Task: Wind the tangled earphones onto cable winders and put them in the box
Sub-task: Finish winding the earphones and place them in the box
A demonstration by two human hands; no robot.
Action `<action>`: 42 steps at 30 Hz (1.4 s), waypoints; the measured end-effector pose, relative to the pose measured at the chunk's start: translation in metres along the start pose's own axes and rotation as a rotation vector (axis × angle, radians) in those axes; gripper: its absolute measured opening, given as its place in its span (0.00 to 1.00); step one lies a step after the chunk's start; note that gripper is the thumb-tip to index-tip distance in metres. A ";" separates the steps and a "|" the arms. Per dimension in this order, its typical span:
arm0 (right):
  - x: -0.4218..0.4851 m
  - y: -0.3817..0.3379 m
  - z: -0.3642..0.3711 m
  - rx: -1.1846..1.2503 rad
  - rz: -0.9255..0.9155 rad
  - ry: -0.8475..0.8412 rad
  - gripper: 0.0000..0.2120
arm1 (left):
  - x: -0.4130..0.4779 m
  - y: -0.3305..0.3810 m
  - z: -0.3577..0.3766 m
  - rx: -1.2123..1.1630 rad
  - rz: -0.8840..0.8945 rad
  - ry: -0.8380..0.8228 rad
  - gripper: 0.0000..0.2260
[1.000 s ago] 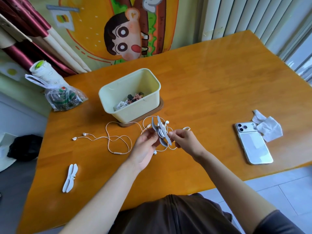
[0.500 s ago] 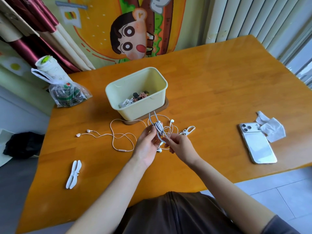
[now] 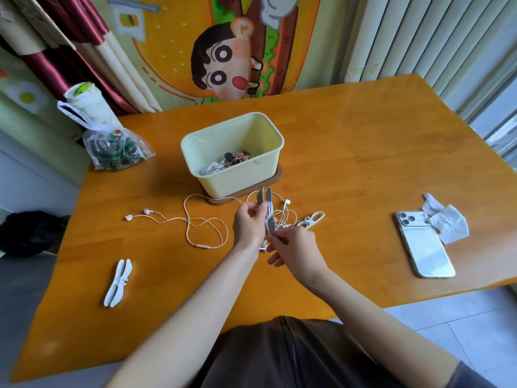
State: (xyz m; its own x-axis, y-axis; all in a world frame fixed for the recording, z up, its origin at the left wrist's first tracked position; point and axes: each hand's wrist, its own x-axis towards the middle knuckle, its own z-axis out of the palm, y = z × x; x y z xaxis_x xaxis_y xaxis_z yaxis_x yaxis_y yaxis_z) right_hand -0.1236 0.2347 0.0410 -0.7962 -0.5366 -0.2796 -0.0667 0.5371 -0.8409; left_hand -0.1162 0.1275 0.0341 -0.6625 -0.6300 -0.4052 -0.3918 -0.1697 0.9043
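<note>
My left hand [image 3: 249,224] pinches a grey cable winder [image 3: 267,211] upright just in front of the pale yellow box [image 3: 263,176]. White earphone cord is wrapped round the winder's middle. My right hand [image 3: 296,250] pinches the cord at the winder's lower end. A tangle of white earphones [image 3: 288,217] lies behind my hands. A second white pair [image 3: 179,219] trails left across the table. A spare white winder [image 3: 119,282] lies at the front left, another white winder [image 3: 313,219] to the right of the tangle.
The box stands on a brown wooden lid [image 3: 275,180] and holds small dark and white items. A plastic bag [image 3: 114,152] sits at the back left. A white phone [image 3: 423,245] and a crumpled tissue [image 3: 447,224] lie at the right.
The grey winder has turned from tilted to upright and more cord sits round it. My right hand has moved down to the winder's lower end.
</note>
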 end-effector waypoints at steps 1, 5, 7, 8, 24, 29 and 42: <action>-0.001 -0.001 0.000 -0.079 -0.009 0.003 0.11 | 0.000 0.001 0.003 -0.032 -0.035 0.008 0.04; 0.002 -0.006 0.000 -0.265 -0.050 0.035 0.15 | -0.001 0.013 0.000 -0.477 -0.339 -0.007 0.07; 0.003 -0.010 -0.001 -0.255 -0.044 0.032 0.15 | 0.001 0.018 -0.006 -0.576 -0.377 -0.046 0.07; 0.003 -0.012 -0.001 -0.241 -0.040 0.024 0.15 | 0.001 0.020 -0.009 -0.582 -0.364 -0.065 0.07; 0.016 -0.029 -0.042 -0.730 -0.559 0.119 0.06 | 0.001 0.013 -0.024 0.397 0.473 -0.286 0.04; 0.015 -0.033 -0.045 -0.804 -0.645 0.162 0.03 | 0.003 0.012 -0.038 0.571 0.453 -0.381 0.03; 0.021 -0.017 -0.023 -0.477 -0.348 0.008 0.04 | 0.008 -0.012 -0.052 0.396 0.225 -0.304 0.08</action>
State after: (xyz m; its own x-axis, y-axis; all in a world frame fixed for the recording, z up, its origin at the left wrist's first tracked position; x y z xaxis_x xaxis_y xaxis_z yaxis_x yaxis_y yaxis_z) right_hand -0.1528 0.2294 0.0607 -0.6833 -0.7298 -0.0189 -0.5867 0.5644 -0.5808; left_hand -0.0836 0.0847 0.0271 -0.8896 -0.3602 -0.2810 -0.3902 0.2792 0.8774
